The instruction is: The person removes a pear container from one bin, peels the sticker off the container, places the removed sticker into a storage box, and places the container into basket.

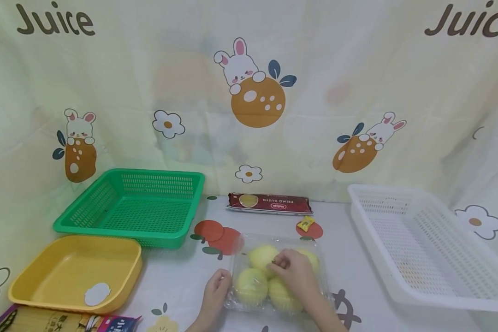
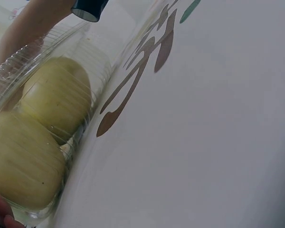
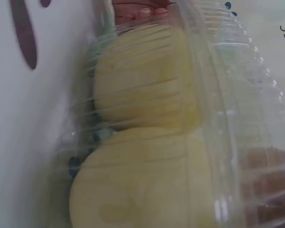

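Observation:
A clear plastic box (image 1: pixel 321 281) holds several yellow-green round fruits (image 1: pixel 252 287), perhaps pears or apples. Against its left side, my left hand (image 1: pixel 216 288) grips the box with curled fingers. Over the fruits is my right hand (image 1: pixel 295 272), its fingers bent and thumb close to the index finger. A small dark bit shows by those fingertips; whether they pinch it, I cannot tell. Ribbed clear walls stand before two fruits (image 2: pixel 57 97) in the left wrist view. In the right wrist view, left fingers (image 3: pixel 137 13) touch the box's far end, and the right hand shows blurred through plastic.
A green basket (image 1: pixel 182 230) and a yellow tray (image 1: pixel 134 263) stand at left, with a noodle packet (image 1: pixel 66 321) in front. Behind the box lie a dark red packet (image 1: pixel 269 204) and a small yellow wrapped piece (image 1: pixel 305 223). A white basket (image 1: pixel 373 249) is at right.

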Demonstrator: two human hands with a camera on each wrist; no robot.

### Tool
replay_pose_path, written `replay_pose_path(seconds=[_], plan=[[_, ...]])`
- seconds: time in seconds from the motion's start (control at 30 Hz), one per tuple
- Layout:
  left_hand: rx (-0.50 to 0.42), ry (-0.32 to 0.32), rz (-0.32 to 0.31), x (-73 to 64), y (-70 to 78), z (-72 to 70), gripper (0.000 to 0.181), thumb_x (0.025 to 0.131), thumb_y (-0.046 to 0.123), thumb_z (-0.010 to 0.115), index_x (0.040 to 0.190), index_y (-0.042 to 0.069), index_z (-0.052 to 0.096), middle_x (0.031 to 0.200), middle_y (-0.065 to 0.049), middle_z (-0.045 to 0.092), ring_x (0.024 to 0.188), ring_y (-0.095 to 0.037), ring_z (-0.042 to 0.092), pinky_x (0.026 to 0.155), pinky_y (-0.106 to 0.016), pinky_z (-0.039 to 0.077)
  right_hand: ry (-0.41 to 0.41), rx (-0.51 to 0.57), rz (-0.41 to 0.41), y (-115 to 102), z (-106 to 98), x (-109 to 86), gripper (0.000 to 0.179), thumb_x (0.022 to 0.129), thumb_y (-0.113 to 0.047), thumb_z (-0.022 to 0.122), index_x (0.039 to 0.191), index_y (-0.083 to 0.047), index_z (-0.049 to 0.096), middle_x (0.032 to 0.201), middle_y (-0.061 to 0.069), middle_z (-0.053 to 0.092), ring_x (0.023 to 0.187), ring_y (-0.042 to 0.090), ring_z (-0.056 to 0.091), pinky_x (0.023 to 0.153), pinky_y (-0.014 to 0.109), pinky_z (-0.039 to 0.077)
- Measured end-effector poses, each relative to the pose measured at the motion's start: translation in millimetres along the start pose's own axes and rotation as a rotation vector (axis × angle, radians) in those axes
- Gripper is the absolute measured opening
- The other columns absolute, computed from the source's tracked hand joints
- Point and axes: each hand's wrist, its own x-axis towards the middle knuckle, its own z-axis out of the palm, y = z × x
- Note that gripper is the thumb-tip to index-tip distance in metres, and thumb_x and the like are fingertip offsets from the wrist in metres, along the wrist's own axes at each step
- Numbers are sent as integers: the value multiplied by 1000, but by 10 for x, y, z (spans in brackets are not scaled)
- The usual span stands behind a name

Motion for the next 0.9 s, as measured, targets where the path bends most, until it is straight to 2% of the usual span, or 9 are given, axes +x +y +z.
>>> replay_pose_path(seconds=[0.1, 0.2, 0.47, 0.53, 0.67, 0.9], plan=[[9, 2, -4, 11, -9, 1, 17, 94, 15, 42, 88, 1, 49, 56, 1, 45, 53, -11, 47, 50, -23, 40, -3, 0, 43, -21, -8, 9, 16, 73, -17, 73, 69, -12, 58, 61, -7, 51, 57, 9, 46, 54, 24, 41], [4, 7, 0, 11, 5, 5, 17, 93, 14, 43, 88, 0, 50, 56, 0, 45, 52, -11, 46, 50, -22, 39, 2, -16, 43, -27, -8, 9, 13, 74, -17, 72, 70, -12, 60, 62, -7, 51, 58, 9, 45, 55, 25, 41], [-1, 9, 8, -105, 242, 32, 14, 93, 9, 42, 86, -2, 49, 55, 0, 44, 52, -10, 45, 50, -21, 38, 43, -158, -109, -1, 37, -35, 5, 76, -12, 68, 76, -8, 65, 69, -7, 52, 64, 8, 48, 60, 25, 45], [10, 9, 14, -122, 263, 34, 14, 93, 9, 42, 86, -2, 49, 56, 1, 43, 52, -10, 45, 50, -21, 38, 61, -189, -143, -2, 47, -43, 4, 76, -10, 68, 75, -8, 65, 69, -7, 52, 63, 7, 48, 59, 24, 45], [-1, 10, 3, -68, 150, 12, 15, 93, 10, 43, 86, -1, 49, 55, 0, 44, 52, -10, 45, 50, -22, 38, 83, -208, -179, -15, 54, -50, 4, 75, -6, 66, 72, -9, 65, 68, -7, 51, 61, 7, 46, 58, 23, 44], [2, 22, 36, -1, -1, 8, 15, 93, 10, 43, 85, -1, 50, 56, 0, 42, 51, -9, 44, 49, -22, 38, 72, -247, -192, -23, 43, -48, 6, 78, -6, 65, 74, -9, 62, 72, -4, 55, 66, 12, 53, 62, 28, 46]])
